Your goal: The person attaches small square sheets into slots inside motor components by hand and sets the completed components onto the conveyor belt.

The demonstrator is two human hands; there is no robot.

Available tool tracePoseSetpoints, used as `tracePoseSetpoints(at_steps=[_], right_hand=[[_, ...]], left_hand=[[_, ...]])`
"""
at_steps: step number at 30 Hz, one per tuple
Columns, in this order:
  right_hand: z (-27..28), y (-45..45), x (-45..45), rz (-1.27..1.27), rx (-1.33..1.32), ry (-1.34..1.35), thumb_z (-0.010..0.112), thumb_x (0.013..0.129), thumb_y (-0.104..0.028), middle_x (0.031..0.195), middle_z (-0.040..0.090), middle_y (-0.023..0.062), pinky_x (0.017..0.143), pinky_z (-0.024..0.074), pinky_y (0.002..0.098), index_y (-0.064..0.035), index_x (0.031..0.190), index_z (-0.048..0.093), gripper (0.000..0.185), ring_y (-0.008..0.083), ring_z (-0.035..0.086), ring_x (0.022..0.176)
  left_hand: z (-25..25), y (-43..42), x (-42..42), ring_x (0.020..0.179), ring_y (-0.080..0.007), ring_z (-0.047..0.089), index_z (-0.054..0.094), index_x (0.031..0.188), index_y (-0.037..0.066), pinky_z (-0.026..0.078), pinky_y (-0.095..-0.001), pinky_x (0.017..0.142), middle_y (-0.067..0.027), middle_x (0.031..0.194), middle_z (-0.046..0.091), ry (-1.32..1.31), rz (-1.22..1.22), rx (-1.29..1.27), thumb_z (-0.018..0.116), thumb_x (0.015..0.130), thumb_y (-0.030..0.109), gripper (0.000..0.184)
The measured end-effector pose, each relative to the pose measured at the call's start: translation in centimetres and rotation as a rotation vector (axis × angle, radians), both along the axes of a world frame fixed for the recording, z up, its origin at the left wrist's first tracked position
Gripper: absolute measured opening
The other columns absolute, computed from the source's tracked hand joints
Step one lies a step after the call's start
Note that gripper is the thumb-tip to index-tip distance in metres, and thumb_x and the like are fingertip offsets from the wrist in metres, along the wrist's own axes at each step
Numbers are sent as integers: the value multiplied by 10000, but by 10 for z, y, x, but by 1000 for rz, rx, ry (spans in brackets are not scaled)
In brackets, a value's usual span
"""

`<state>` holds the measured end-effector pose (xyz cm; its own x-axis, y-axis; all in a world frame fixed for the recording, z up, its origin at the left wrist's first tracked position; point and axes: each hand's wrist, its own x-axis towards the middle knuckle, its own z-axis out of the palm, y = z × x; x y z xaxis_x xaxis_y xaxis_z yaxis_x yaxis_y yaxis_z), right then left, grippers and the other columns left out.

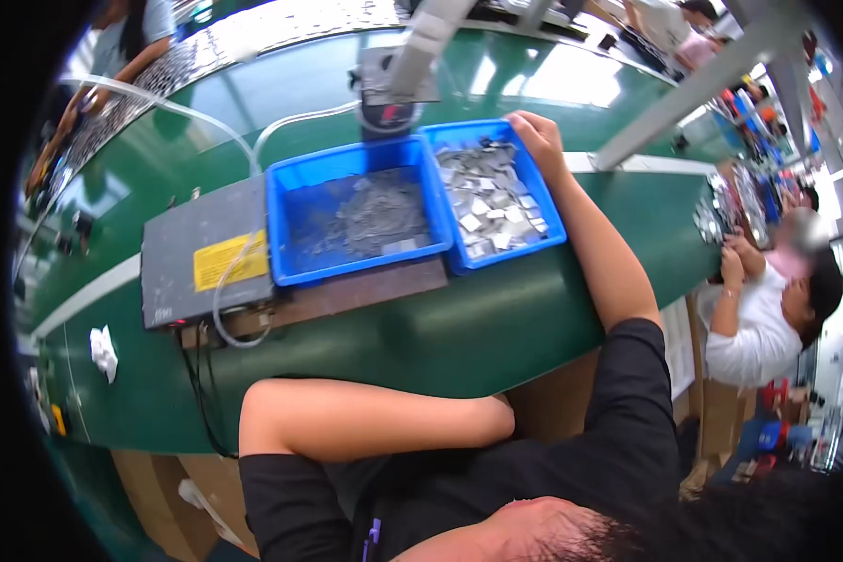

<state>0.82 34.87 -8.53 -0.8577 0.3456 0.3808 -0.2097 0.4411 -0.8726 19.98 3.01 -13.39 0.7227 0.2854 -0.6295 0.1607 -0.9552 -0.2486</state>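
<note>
My right hand (538,140) is closed on the back right corner of a blue bin (552,221), which holds many small flat pieces, some silvery and some white. Left of it, touching, stands a wider blue bin (347,266) with a layer of fine grey pieces and a few flat ones near its front right corner. My left forearm lies bent across the table's front edge. Of my left hand (501,414) only the part by the wrist shows, close to my body, and its fingers are hidden.
Left of the bins sits a grey control box (173,248) with a yellow label and cables. Behind them rises a machine head (391,103) on a metal arm. Crumpled white paper (104,353) lies on the green table (375,347). Other people work at the right and upper left.
</note>
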Motion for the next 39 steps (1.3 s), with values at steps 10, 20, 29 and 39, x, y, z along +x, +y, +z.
tracePoseSetpoints(at_steps=[10,20,29,39], right_hand=[[-3,4,-1,20,-73,-26,588,1026,-241,740,637,15,657,408,247,30,902,744,336,121,499,684],[-7,6,-4,17,-27,11,601,1021,-242,751,652,10,670,418,241,50,926,751,342,119,516,697],[-3,5,0,84,-81,-25,562,1059,-228,771,630,9,675,392,227,-15,923,728,303,87,483,704],[-12,15,-3,111,-76,-21,543,1073,-221,770,623,-7,660,369,212,-35,948,727,290,69,464,693]], left_hand=[[26,-10,-19,973,-304,756,829,1084,52,606,-445,909,-165,1085,802,-655,893,-441,624,983,196,270],[31,-7,-18,968,-314,759,834,1063,56,613,-443,880,-149,1076,807,-671,884,-333,628,986,202,264],[9,-2,0,923,-236,779,851,1080,70,648,-404,831,-96,1062,827,-200,359,-162,636,1013,249,287],[8,0,-1,924,-239,775,848,1086,69,644,-403,835,-99,1070,824,-241,409,-210,632,1013,237,283]])
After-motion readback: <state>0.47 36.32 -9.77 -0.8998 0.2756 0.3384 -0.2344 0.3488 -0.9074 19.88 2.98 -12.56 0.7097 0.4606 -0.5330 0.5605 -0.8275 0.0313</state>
